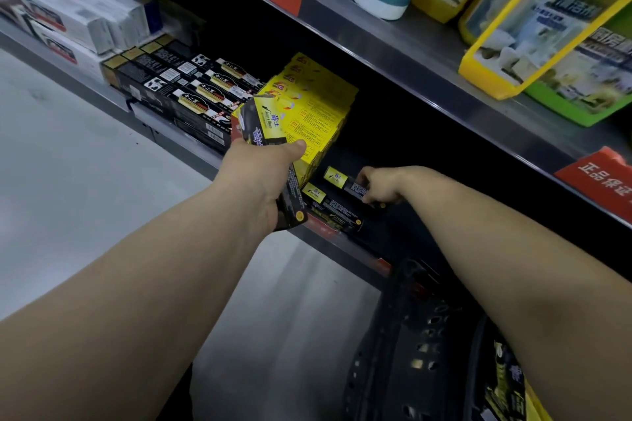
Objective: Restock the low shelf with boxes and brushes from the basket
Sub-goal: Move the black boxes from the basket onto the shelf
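Gripping a bundle of black-and-yellow boxes (pixel 260 123), the left hand (pixel 263 176) holds it against the front of the yellow box stack (pixel 314 106) on the low shelf (pixel 342 243). Just right of that stack, the right hand (pixel 378 186) pinches the end of a single black-and-yellow box (pixel 337 178) lying on the shelf. Below and to the right of the stack, the black basket (pixel 403 335) holds more boxes.

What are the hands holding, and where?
The left hand grips a long black box around its middle; the right hand pinches the dark end of a yellow-labelled box on the low shelf.
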`<act>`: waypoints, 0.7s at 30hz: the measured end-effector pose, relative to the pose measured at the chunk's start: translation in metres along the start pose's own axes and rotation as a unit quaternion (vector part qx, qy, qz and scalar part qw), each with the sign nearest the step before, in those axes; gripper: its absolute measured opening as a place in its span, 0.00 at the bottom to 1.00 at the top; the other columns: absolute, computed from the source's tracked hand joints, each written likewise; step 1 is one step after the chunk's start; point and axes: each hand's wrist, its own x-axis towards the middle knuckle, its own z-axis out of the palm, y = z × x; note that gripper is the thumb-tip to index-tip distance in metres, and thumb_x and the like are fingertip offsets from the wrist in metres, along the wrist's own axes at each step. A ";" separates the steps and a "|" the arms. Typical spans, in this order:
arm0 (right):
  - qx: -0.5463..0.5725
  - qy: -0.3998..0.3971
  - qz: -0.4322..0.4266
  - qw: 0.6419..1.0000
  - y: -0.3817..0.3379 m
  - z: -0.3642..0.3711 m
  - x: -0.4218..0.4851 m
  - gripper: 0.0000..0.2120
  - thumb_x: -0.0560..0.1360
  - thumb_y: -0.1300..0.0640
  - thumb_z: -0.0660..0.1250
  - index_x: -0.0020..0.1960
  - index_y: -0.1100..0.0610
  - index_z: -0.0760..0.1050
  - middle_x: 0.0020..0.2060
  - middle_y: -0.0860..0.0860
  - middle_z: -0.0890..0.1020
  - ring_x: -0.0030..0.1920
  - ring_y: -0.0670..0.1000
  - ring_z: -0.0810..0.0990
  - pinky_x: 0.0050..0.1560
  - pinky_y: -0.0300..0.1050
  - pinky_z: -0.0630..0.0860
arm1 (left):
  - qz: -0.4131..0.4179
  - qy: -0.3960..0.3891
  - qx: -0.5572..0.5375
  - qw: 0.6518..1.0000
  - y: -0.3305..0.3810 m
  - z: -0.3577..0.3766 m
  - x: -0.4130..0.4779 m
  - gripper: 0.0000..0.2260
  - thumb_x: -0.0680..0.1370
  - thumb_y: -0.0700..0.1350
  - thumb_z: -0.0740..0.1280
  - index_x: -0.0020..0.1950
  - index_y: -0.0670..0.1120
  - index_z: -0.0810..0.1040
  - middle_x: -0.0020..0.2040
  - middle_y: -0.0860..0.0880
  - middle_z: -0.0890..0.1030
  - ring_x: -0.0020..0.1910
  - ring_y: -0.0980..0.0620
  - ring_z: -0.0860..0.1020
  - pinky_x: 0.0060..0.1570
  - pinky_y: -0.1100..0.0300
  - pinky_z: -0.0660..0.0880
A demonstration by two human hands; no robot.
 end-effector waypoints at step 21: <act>-0.013 -0.003 -0.054 0.998 -0.019 0.034 0.027 0.42 0.70 0.55 0.74 0.75 0.59 0.54 0.69 0.57 0.69 0.67 0.57 0.70 0.64 0.48 0.70 | -0.013 -0.020 0.006 1.000 -0.001 0.009 -0.003 0.21 0.72 0.40 0.73 0.63 0.44 0.72 0.42 0.48 0.77 0.35 0.52 0.75 0.19 0.65 0.71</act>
